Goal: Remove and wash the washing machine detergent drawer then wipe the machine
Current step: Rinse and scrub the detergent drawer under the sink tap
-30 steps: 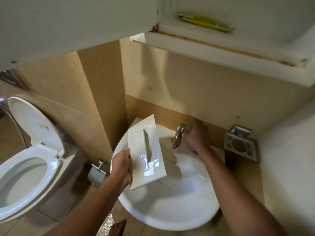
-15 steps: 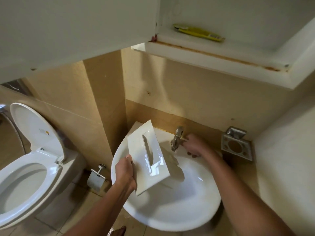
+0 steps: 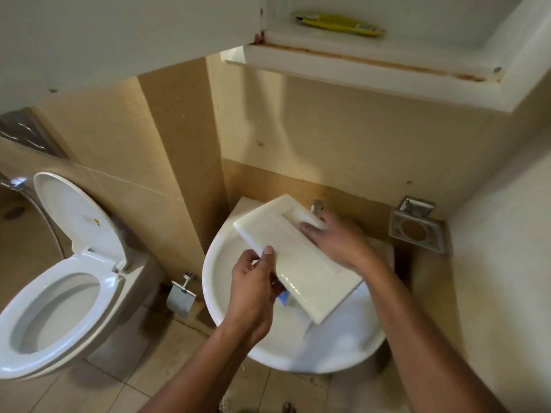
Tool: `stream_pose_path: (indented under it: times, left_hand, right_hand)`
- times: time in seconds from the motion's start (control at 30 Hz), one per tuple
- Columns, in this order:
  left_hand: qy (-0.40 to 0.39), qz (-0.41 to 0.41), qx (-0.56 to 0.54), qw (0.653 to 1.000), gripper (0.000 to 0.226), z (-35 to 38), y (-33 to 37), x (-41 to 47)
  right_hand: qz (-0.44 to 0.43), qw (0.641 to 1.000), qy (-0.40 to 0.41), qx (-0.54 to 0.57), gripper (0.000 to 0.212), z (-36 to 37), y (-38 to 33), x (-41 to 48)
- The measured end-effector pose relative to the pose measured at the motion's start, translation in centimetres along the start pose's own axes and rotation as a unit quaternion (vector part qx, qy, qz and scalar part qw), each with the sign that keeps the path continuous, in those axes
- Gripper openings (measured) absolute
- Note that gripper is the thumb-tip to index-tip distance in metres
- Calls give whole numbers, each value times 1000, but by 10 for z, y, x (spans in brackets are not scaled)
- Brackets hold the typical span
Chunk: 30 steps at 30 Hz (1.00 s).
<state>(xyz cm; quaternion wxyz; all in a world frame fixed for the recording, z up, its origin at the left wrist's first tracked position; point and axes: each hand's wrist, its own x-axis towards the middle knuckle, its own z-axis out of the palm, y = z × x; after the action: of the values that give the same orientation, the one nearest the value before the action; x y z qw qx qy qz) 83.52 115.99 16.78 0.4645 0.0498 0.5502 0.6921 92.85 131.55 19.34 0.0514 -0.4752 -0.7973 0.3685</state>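
Note:
The white detergent drawer [image 3: 295, 260] lies tilted over the round white sink [image 3: 217, 263], its flat front panel facing up and its far end near the tap [image 3: 316, 207]. My left hand [image 3: 256, 287] grips the drawer's near left edge with the thumb on top. My right hand [image 3: 337, 239] rests on the drawer's far right side, fingers in the handle recess. A bit of blue shows under the drawer. The washing machine is out of view.
A toilet [image 3: 59, 293] with its lid raised stands at the left. A metal paper holder [image 3: 180, 295] hangs between toilet and sink. A metal cup holder [image 3: 416, 231] is on the wall at right. Overhead, an open cabinet shelf [image 3: 357, 55] holds a yellow tube [image 3: 337, 23].
My right hand left the tap and came onto the drawer. The drawer turned from standing on edge to lying flatter across the sink, panel up.

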Motion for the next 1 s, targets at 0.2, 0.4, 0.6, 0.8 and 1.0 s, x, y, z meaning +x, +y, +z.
stream_pose_path:
  times: [0.2,0.4,0.6,0.8,1.0]
  left_hand:
    - [-182,10,-14,983,30,-7,16,-11]
    - [-215,-107,80,967,28,-49,15,16]
    - [-232,-91,135,959,29,-80,45,33]
    - [-127,-12,305,944,30,-104,21,23]
    - [-218,-247,237,914,68,-105,-6,1]
  right_hand:
    - [-73,992,104,2,43,-40,-26,-18]
    - [21,996,85,-34,35,26,1,-19]
    - [61,953,274,118,31,44,4,-65]
    - [172,752,395,500,33,112,17,-138]
    - [111,531,296,786,49,185,-1,-174]
